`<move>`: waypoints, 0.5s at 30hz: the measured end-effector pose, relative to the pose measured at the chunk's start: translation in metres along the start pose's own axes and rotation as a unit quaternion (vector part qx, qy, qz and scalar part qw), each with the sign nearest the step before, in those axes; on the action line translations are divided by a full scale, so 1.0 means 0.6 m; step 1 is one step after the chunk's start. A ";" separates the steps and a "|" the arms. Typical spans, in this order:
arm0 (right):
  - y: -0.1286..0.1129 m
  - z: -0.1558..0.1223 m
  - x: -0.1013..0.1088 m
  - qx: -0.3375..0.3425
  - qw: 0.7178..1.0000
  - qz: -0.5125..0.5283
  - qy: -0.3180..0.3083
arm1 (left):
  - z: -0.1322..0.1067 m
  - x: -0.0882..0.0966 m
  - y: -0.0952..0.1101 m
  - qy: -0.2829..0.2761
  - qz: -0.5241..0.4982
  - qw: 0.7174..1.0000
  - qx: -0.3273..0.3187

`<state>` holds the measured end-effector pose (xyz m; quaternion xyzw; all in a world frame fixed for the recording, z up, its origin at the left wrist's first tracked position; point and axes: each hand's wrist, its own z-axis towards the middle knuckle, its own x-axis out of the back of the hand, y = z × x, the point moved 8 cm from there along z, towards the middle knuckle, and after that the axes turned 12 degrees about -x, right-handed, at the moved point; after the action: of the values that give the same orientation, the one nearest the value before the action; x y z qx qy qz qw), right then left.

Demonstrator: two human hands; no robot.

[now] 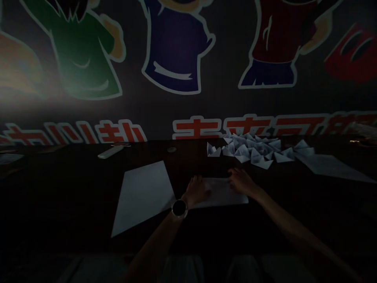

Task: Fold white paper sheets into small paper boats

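Note:
My left hand (196, 191) and my right hand (241, 182) both rest on a white paper sheet (224, 194) lying on a dark table (88, 184). The left hand is at the sheet's left part, and the right hand's fingers reach its far edge. A black-faced wristwatch (179, 208) sits on my left wrist. Dim light hides whether the fingers pinch the paper. Just beyond the right hand lies a heap of folded paper boats (250, 150).
A large white paper sheet (141, 196) lies left of my hands, and another (332, 167) lies right of the heap. A white remote control (110, 152) and a small round object (171, 149) stand near the table's far edge. Behind it is a cartoon mural wall (176, 51).

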<state>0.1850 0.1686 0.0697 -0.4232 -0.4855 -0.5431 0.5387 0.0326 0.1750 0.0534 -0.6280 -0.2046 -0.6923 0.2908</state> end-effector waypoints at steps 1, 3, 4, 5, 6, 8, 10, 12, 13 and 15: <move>-0.011 -0.001 0.002 0.001 1.000 -0.013 -0.012 | -0.002 -0.002 0.002 0.009 0.006 1.000 0.003; -0.041 -0.008 0.006 0.007 0.999 -0.026 -0.027 | -0.007 -0.005 0.005 0.028 0.024 0.999 0.002; -0.060 -0.016 0.007 0.013 0.999 -0.024 -0.031 | -0.008 -0.008 0.005 0.032 0.034 0.999 0.000; -0.082 -0.027 0.006 0.023 0.999 -0.020 -0.033 | -0.009 -0.013 0.005 0.030 0.043 0.999 -0.002; -0.108 -0.041 0.003 0.039 0.999 -0.013 -0.034 | -0.009 -0.018 0.006 0.025 0.053 0.998 -0.006; -0.160 -0.076 -0.007 0.078 0.997 0.012 -0.025 | -0.008 -0.026 0.008 0.016 0.072 0.997 -0.019; -0.189 -0.110 -0.006 0.075 0.992 0.087 0.056 | -0.007 -0.027 0.011 0.023 0.080 0.996 -0.029; -0.191 -0.141 -0.017 0.047 0.983 0.134 0.117 | -0.007 -0.023 0.012 0.038 0.069 0.997 -0.025; -0.187 -0.155 -0.027 0.044 0.978 0.155 0.131 | -0.007 -0.021 0.012 0.040 0.059 0.997 -0.023; -0.166 -0.177 -0.046 0.035 0.973 0.178 0.141 | -0.008 -0.019 0.014 0.036 0.042 0.998 -0.019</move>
<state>0.0942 0.0639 0.0173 -0.4027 -0.3400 -0.4750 0.7047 0.0350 0.1677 0.0408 -0.6158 -0.1547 -0.7054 0.3150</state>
